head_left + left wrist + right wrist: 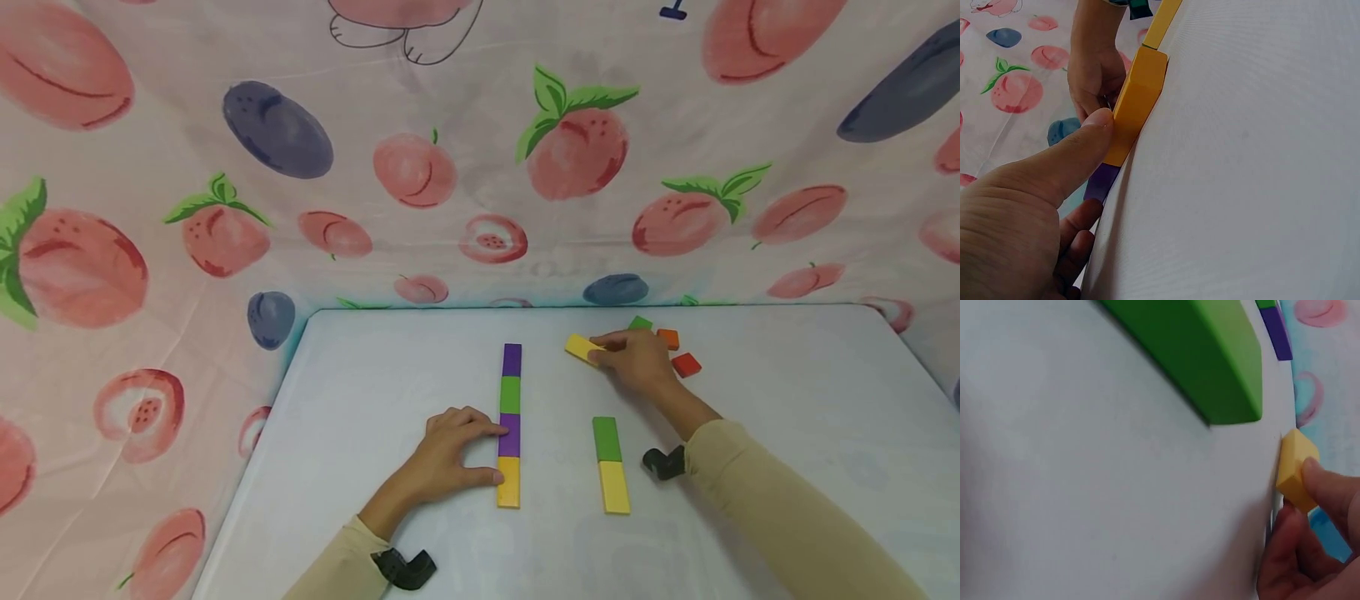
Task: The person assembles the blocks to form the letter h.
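Note:
My right hand [637, 362] pinches a yellow block [580, 348] between thumb and fingers near the table's far side. In the right wrist view the same yellow block [1291, 464] is tilted in the grip. My left hand [448, 457] rests beside a straight row of blocks, its thumb against the orange-yellow block [508, 493] and a fingertip on the purple block [509, 443] above it. Further up the row come a green block [510, 395] and another purple block [512, 360]. Between the hands lies a shorter row, a green block [607, 439] end to end with a yellow block [615, 487].
Behind and beside my right hand lie a green block [641, 322], partly hidden, an orange block [668, 339] and a red block [686, 365]. The white table [360, 358] ends at a fruit-printed cloth [450, 83]. Black wrist devices [405, 570] sit on both sleeves.

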Motion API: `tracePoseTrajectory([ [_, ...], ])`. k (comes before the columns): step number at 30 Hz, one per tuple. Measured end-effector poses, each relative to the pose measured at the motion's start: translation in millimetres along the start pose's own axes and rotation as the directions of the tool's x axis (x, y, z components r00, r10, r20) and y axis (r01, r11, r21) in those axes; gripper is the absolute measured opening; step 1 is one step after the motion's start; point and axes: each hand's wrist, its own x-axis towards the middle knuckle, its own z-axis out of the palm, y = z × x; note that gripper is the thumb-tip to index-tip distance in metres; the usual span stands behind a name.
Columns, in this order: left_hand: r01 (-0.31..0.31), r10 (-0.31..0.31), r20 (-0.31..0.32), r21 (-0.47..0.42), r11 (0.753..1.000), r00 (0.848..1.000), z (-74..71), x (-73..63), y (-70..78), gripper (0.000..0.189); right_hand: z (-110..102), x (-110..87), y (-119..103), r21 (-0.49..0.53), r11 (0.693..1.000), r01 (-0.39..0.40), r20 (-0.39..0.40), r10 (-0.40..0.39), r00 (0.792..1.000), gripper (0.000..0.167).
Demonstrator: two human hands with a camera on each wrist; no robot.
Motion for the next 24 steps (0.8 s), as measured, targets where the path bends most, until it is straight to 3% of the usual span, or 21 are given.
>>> tracePoseTrajectory([
  [6,-0.006,0.006,-0.006,-0.005,1.0,1.0,-1.1,-0.1,1.2,0.057,0.4,-3.3,-11.3,0.069,0.998,-0.008,0.138,-0.002,0.99,0.038],
  [15,0.005,-0.005,0.0,-0.003,1.0,1.0,-0.4,0.5,0.4,0.057,6.8,-5.7,-25.0,0.093,0.996,-0.014,0.309,-0.015,0.951,0.035],
  [24,0.012,-0.012,0.006,0.007,1.0,1.0,0.0,1.1,0.5,0.057,14.3,-3.5,-27.4,0.095,0.994,0.06,0.348,-0.09,0.933,0.03],
])
